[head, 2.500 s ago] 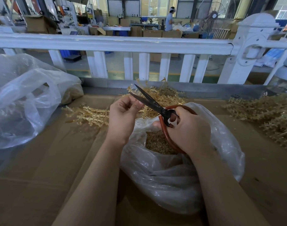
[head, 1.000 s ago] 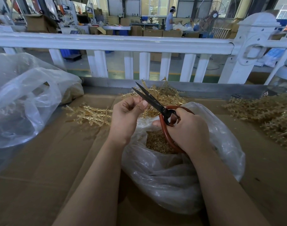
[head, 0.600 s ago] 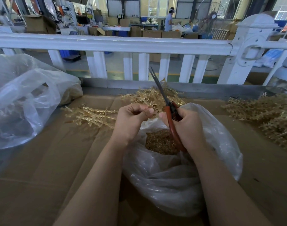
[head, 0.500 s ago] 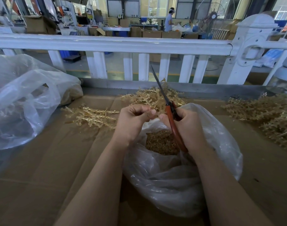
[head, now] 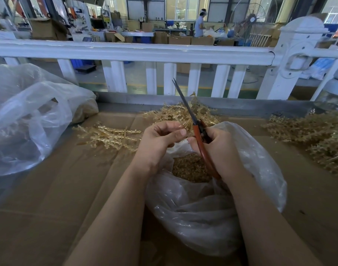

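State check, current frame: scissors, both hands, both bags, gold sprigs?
scissors: blades closed, tips up, held in right hand
right hand: grips the scissors by the handle
left hand: pinches a thin gold sprig beside the blades
near bag: mouth open, gold bits inside
left bag: crumpled, lying on the cardboard
loose sprigs: piled on the cardboard, untouched

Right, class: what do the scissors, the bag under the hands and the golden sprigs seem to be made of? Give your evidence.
Scissors: dark, matt blades, likely steel; red-orange glossy handles, probably coated or plastic. Bag: thin clear plastic film, crinkled and shiny, contents showing through. Sprigs, one pinched by the left hand: translucent golden moulded plastic, it seems, with regular repeating stubs.
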Demonstrator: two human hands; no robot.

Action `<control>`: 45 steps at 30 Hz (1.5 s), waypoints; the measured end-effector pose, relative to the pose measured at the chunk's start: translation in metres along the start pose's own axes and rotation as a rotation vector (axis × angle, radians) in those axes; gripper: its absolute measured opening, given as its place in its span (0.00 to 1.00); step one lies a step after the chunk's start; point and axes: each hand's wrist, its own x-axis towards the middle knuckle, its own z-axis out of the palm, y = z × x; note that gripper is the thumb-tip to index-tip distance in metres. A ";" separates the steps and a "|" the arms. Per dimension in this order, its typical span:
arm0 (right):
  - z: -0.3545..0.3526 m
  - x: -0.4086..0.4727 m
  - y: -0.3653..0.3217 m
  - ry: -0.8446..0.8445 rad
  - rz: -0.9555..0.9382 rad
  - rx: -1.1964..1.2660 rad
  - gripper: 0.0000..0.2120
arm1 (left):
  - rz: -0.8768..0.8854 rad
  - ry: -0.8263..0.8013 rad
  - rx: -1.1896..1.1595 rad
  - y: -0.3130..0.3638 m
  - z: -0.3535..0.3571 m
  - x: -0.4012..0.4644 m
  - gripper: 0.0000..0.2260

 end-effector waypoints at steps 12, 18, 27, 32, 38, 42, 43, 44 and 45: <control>-0.002 0.002 0.003 0.024 0.037 -0.131 0.05 | -0.018 0.029 -0.090 0.004 0.000 0.000 0.04; 0.000 -0.001 0.007 0.063 -0.016 -0.240 0.10 | 0.008 0.094 -0.105 0.003 0.000 0.000 0.05; -0.001 -0.005 0.007 0.066 -0.164 -0.526 0.29 | 0.130 0.103 -0.089 0.003 -0.007 0.003 0.12; -0.003 -0.006 0.007 0.081 -0.220 -0.650 0.29 | 0.127 0.085 -0.070 0.000 -0.010 0.004 0.11; -0.003 -0.005 0.006 0.097 -0.232 -0.656 0.34 | 0.074 0.047 -0.152 0.002 -0.010 0.003 0.07; -0.002 -0.004 0.006 0.119 -0.234 -0.668 0.36 | 0.062 0.058 -0.177 0.002 -0.011 0.002 0.05; -0.002 -0.004 0.006 0.119 -0.236 -0.670 0.34 | 0.059 0.061 -0.184 0.003 -0.011 0.002 0.04; -0.002 -0.004 0.006 0.115 -0.237 -0.668 0.33 | 0.058 0.058 -0.188 0.003 -0.012 0.001 0.04; -0.002 -0.004 0.007 0.115 -0.240 -0.666 0.32 | 0.057 0.056 -0.189 0.003 -0.011 0.001 0.04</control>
